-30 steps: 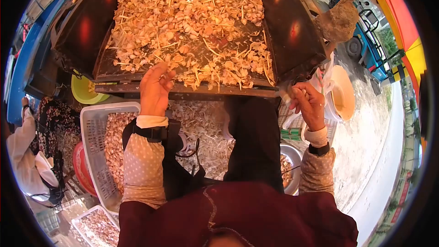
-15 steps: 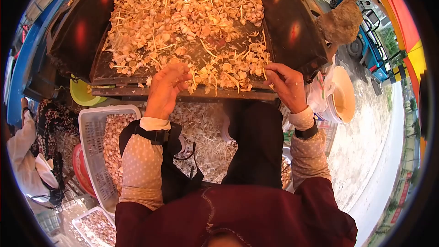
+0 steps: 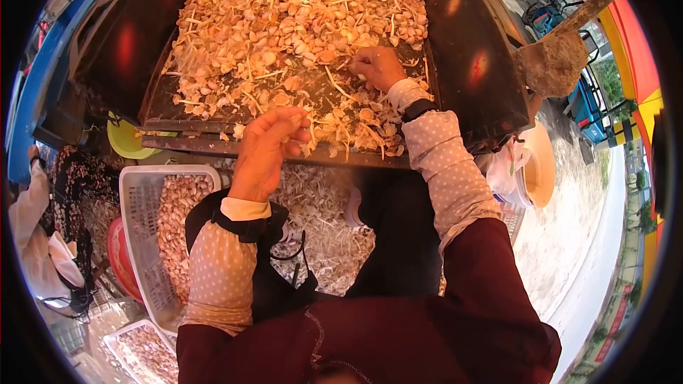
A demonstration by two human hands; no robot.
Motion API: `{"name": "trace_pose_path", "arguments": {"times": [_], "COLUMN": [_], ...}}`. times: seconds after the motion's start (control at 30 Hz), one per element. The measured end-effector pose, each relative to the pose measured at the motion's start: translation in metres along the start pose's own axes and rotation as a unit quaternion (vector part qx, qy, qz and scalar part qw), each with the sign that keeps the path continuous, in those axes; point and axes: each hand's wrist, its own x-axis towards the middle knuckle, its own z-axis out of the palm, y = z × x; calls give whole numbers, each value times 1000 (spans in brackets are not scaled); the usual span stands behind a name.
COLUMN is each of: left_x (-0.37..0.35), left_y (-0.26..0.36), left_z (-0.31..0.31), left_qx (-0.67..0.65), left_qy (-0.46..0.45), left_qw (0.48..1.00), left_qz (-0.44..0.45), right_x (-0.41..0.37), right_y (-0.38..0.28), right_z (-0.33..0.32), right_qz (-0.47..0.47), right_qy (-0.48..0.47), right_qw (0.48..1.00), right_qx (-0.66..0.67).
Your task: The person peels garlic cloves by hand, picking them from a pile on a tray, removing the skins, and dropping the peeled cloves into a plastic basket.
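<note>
A heap of garlic cloves mixed with papery skins and thin stems covers the dark tray in front of me. My left hand is at the tray's front edge, fingers curled together beside loose garlic skins; anything between its fingertips is hidden. Farther in, at the heap's near right edge, my right hand points down with bent, closed fingers. Its fingertips touch the garlic and skins there, and I cannot make out what they hold.
At my left stands a white plastic crate of garlic cloves, near a green basin and a red basin. Discarded skins lie between my legs. A bucket is at right; another person's sleeve shows far left.
My right hand has moved forward and left from the tray's front right corner to the heap's edge. My left hand stays near the front edge, its fingers slightly more curled.
</note>
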Motion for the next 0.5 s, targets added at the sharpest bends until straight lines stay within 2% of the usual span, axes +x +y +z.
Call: {"name": "trace_pose_path", "arguments": {"times": [0.03, 0.07, 0.13, 0.2, 0.27, 0.4, 0.47, 0.5], "left_x": [0, -1, -1, 1, 0, 4, 9, 11], "left_y": [0, 0, -2, -1, -3, -9, -11, -10], "left_z": [0, 1, 0, 2, 5, -2, -10, -15], "left_qx": [1, 2, 2, 4, 12, -20, -71, -75], "left_qy": [1, 2, 5, 6, 29, 19, 52, 72], "left_qw": [1000, 1000, 1000, 1000, 1000, 1000, 995, 994], "left_qz": [1, 3, -1, -3, -2, 15, 42, 46], "right_x": [-10, -12, -17, -29, -41, -66, -97, -115], "right_y": [-10, -8, -6, -16, -26, -49, -74, -83], "right_z": [-8, -11, -20, -23, -24, -20, -16, -10], "right_qz": [12, 12, -74, -69, -73, -77, -75, -70], "right_qy": [11, 9, -1, -9, -41, -30, -61, -178], "right_qw": [997, 997, 991, 985, 959, 937, 932, 934], "right_qx": [75, 74, 110, 155, 270, 339, 350, 302]}}
